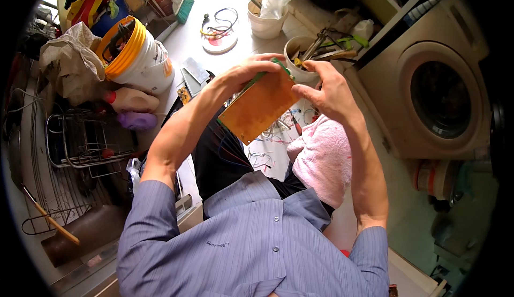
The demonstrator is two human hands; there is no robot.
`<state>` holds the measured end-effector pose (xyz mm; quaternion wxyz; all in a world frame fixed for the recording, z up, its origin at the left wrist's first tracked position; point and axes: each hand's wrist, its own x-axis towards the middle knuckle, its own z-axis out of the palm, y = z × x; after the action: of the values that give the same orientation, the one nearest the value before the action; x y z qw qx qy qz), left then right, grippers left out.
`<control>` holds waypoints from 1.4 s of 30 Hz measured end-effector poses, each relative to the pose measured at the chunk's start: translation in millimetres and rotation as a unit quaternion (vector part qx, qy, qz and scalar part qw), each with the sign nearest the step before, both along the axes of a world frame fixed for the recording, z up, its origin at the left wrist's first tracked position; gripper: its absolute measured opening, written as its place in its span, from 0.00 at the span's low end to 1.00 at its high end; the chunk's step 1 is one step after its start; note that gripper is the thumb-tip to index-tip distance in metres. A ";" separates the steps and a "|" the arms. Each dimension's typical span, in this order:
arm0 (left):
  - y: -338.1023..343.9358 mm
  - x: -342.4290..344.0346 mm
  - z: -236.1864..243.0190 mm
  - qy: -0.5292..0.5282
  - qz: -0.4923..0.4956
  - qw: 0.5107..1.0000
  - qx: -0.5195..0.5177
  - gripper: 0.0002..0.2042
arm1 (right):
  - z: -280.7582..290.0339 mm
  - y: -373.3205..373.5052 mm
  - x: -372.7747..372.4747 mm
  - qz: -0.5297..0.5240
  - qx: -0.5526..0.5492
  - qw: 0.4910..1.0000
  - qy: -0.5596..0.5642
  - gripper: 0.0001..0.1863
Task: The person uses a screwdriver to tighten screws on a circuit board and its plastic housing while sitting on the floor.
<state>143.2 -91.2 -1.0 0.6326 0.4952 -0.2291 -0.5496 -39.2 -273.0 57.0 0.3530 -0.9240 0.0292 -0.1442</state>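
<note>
An orange-brown rectangular circuit board (262, 104) is held up tilted above my lap, with green parts along its far edge. My left hand (256, 71) is closed over that edge, and some of its fingers are hidden behind the board. At the right edge, the thumb of my right hand (333, 94) meets the board; its forefinger curves round near the far right corner. Thin blue and red wires (227, 146) lie over my dark trousers below the board. A pink towel (325, 158) covers my right knee.
Loose wires and a red-handled tool (296, 124) lie on the floor beyond. A tool bucket (300, 48) and a white bucket (266, 25) stand ahead. To the right is a washing machine (428, 83); at left, a yellow-rimmed bucket (152, 66) and a wire rack (88, 141).
</note>
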 end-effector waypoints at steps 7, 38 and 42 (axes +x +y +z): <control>-41.1 8.2 14.5 -0.076 -0.108 0.991 -0.037 0.40 | -11.4 -16.4 7.7 0.100 0.389 0.884 0.238 0.12; 57.5 -101.1 -98.3 0.335 0.285 0.889 -0.129 0.12 | -40.2 -3.6 -37.3 0.071 0.534 0.832 0.134 0.14; 61.6 -99.4 -104.5 0.353 0.246 0.881 -0.199 0.13 | -36.5 -0.5 -41.0 0.063 0.488 0.856 0.156 0.12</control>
<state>43.7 -29.6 -105.5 0.8717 0.1730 0.0338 -0.4573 -80.2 -273.5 20.5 0.7579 -0.6432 0.0925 0.0571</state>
